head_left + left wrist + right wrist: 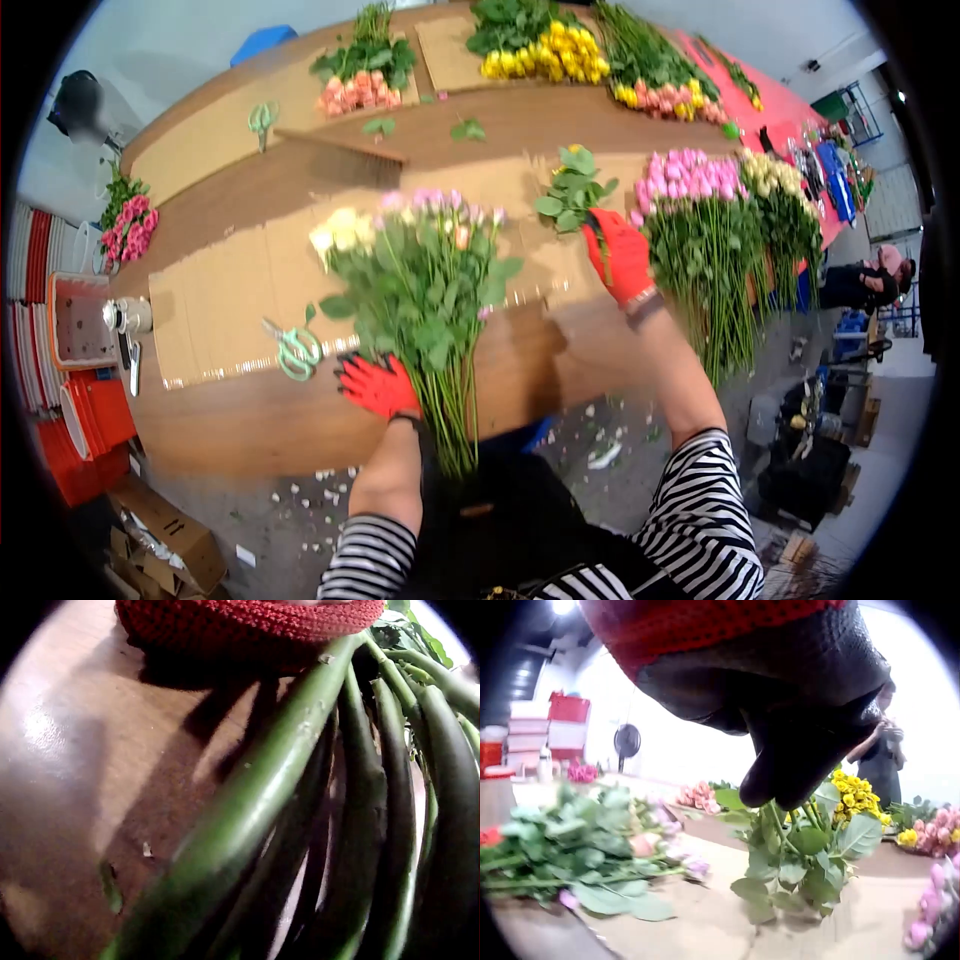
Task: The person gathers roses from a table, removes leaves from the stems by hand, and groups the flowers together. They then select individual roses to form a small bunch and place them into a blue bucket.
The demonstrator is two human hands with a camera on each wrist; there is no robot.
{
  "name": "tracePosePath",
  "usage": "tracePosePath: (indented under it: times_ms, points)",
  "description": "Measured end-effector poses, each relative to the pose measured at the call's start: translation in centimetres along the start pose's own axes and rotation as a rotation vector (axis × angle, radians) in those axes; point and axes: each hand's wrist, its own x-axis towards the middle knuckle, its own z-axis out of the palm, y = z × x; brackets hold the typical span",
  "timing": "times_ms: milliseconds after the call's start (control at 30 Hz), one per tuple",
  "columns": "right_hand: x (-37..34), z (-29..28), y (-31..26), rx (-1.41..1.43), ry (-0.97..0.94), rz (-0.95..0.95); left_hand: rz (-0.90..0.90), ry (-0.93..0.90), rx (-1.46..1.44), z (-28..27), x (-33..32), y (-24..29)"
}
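Note:
In the head view a bouquet of mixed roses (430, 290), with cream and pale purple blooms and long green stems (247, 825), lies across the table's front edge. My left hand (378, 386), in a red glove with dark fingertips, rests just left of those stems, its fingers spread over the tabletop. My right hand (620, 258), gloved alike, pinches a leafy rose stem (572, 192) over the cardboard. A bit of yellow shows at the stem's far end. In the right wrist view its leaves (810, 855) hang below the dark fingertips. Green-handled scissors (298, 352) lie left of the bouquet.
Pink roses (690, 180) and cream roses (775, 180) lie at the right. Yellow roses (550, 55) and peach roses (360, 92) lie across the far side. Another pair of scissors (262, 120) is on the far cardboard. A person (881, 757) stands beyond the table.

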Motion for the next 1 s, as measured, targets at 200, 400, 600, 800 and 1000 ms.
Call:
tracePosePath:
  times_ms: [200,400,600,800,1000]
  points:
    - [-21.8,-14.2,-5.0,0.083,-0.112,0.219,0.027,0.067,-0.039,-0.3,-0.5,-0.1]
    - [-36.4,-19.4,-6.9,0.380,-0.167,0.784,0.074,0.168,-0.038,1.5,-0.8,-1.2]
    - [-39.2,-19.0,-8.5,0.682,0.002,0.895,0.338,-0.154,-0.740,-1.0,0.6,-8.7]
    - [-37.5,-19.7,-10.3,0.459,-0.146,0.693,0.253,-0.258,-1.179,-3.7,-6.5,-17.6]
    - [-39.7,-16.2,-10.5,0.505,-0.265,0.657,0.073,-0.499,-1.351,-9.8,-12.5,-19.2]
